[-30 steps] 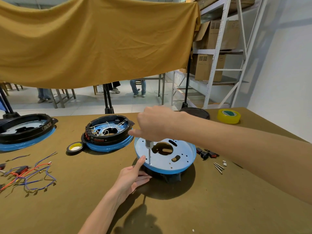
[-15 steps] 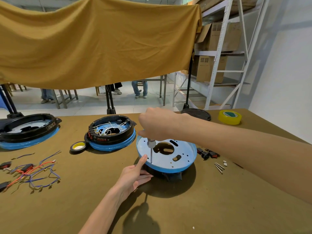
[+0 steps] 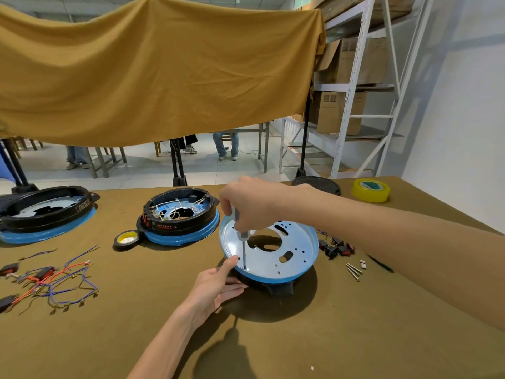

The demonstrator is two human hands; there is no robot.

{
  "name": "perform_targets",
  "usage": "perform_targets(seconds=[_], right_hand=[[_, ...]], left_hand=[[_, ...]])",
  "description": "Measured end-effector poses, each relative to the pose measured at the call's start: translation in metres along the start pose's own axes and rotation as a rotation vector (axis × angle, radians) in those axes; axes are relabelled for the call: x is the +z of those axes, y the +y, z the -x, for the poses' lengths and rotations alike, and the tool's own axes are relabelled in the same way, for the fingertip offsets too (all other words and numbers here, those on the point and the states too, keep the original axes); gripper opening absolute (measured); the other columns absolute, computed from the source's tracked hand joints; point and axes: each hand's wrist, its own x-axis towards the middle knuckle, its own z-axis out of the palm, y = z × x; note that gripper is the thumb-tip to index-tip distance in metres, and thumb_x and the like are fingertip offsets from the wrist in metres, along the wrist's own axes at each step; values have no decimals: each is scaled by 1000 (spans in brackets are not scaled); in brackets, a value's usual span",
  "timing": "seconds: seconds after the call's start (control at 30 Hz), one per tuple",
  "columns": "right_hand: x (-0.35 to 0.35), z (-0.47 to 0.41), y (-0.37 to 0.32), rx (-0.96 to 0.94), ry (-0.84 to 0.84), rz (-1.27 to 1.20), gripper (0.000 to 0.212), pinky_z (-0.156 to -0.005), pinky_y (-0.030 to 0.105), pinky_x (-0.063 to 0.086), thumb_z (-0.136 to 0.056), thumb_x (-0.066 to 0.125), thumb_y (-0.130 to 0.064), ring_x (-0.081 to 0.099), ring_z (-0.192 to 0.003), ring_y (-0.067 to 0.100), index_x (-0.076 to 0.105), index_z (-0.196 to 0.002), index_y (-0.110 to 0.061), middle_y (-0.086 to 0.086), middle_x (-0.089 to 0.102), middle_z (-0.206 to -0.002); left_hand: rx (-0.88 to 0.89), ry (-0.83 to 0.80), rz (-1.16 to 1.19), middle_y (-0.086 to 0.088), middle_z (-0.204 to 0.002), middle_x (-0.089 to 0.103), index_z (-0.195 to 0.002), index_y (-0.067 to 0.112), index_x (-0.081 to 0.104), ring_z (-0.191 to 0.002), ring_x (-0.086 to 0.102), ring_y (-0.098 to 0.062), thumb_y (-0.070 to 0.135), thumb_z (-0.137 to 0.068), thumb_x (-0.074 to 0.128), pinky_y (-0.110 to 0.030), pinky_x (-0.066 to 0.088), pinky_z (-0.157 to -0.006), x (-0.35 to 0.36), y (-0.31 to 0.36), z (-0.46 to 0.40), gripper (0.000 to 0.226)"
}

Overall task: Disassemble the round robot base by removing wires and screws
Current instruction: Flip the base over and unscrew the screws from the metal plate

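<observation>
A round robot base (image 3: 295, 255) with a pale blue plate full of holes sits tilted on its black housing at the table's middle. My right hand (image 3: 251, 203) is closed around a screwdriver (image 3: 242, 242), held upright with its tip on the plate near the front left rim. My left hand (image 3: 218, 285) rests against the base's front left edge, thumb up on the rim, fingers along the black housing. Loose screws (image 3: 354, 270) lie to the right of the base.
A second base (image 3: 180, 217) with white wires inside and a third base (image 3: 43, 212) stand at the left. A black tape roll (image 3: 126, 239), a yellow tape roll (image 3: 370, 190), loose wires (image 3: 54, 280), black switches (image 3: 336, 246) and a black lid (image 3: 317, 184) lie around.
My right hand has turned slightly on the screwdriver handle. The base and my left hand stay where they were.
</observation>
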Motion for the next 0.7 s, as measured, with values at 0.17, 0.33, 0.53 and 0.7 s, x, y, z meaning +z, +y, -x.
perform_targets(seconds=[0.17, 0.33, 0.53, 0.7], right_hand=[[6, 4, -4, 18, 103, 143, 33, -49, 25, 33, -99, 58, -43, 50, -62, 14, 54, -84, -14, 1, 53, -75], [2, 4, -2, -19, 29, 71, 16, -54, 23, 37, -95, 68, -23, 54, -71, 16, 56, -87, -15, 2, 57, -82], [4, 7, -6, -28, 18, 87, 33, -57, 27, 44, -97, 61, -47, 58, -73, 17, 60, -105, -15, -1, 58, -80], [0, 7, 0, -25, 0, 92, 15, -52, 22, 35, -97, 65, -29, 56, -72, 17, 61, -92, -16, 1, 59, -82]], left_hand=[[12, -23, 21, -24, -95, 78, -134, 0, 54, -94, 78, -36, 55, -53, 88, -36, 66, -74, -2, -2, 0, 104], [6, -19, 15, -21, -88, 79, -126, 5, 54, -91, 79, -35, 54, -55, 88, -34, 65, -67, 0, -1, 1, 93], [-3, -13, 15, -22, -91, 79, -128, 5, 54, -91, 79, -35, 53, -61, 85, -35, 65, -68, 0, 0, 2, 89], [3, -15, 18, -24, -96, 78, -135, 0, 54, -92, 79, -35, 52, -62, 85, -34, 65, -70, -1, -1, 4, 95]])
